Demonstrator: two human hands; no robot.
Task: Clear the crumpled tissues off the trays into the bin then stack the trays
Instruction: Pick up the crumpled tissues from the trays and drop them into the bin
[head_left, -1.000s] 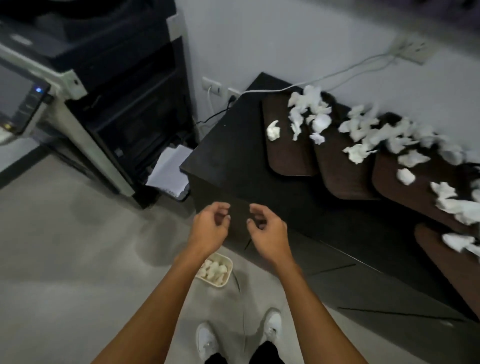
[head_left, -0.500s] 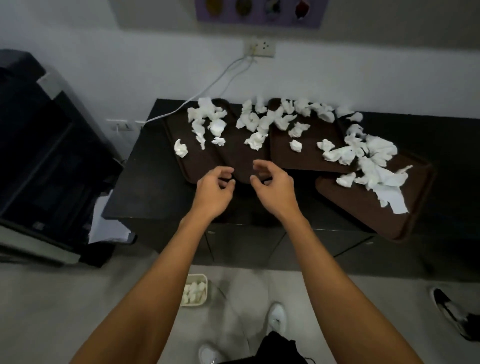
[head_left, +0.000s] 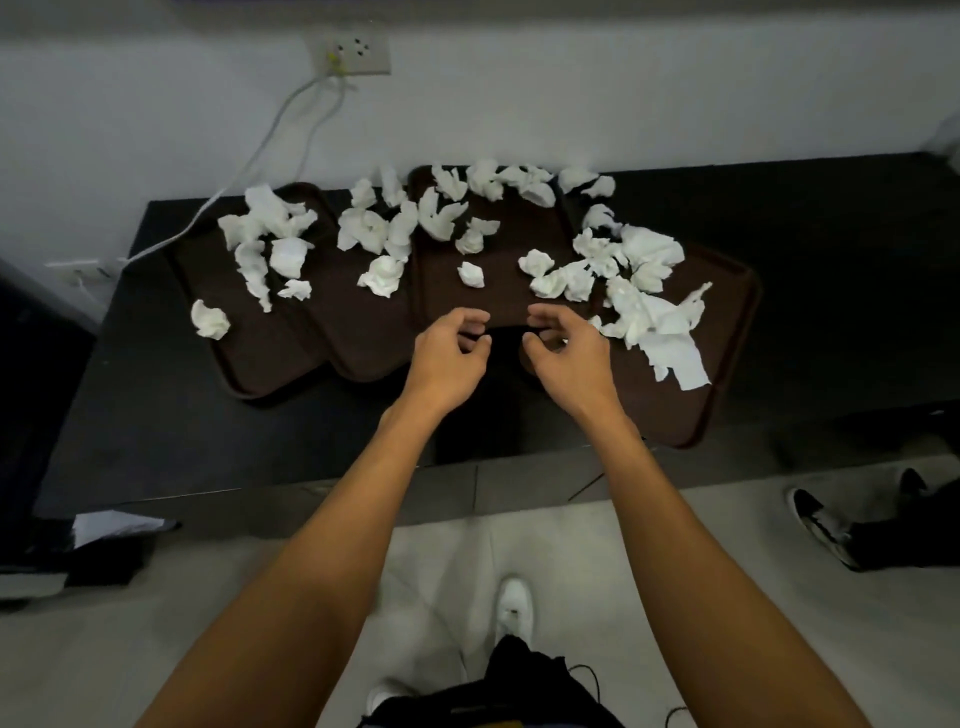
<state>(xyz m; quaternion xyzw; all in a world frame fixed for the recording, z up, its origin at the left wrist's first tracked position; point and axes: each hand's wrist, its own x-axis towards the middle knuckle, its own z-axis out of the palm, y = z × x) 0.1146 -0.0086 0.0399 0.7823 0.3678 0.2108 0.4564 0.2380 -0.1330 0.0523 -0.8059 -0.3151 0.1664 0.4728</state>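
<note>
Currently left hand (head_left: 448, 364) and right hand (head_left: 571, 364) are hovering mid-frame over the brown trays (head_left: 270, 353), fingers loosely curled, gripping nothing. Crumpled tissues (head_left: 384, 275) are lying scattered across trays, upper centre, on black table (head_left: 156, 415).

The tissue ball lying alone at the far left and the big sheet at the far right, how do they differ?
The tissue ball is small and tightly crumpled; the big sheet is far larger and mostly flat, with ragged edges. The tissue ball lies alone at the leftmost tray's edge; the big sheet touches a heap of tissues on the rightmost tray. Both are white and rest on brown trays.
</note>
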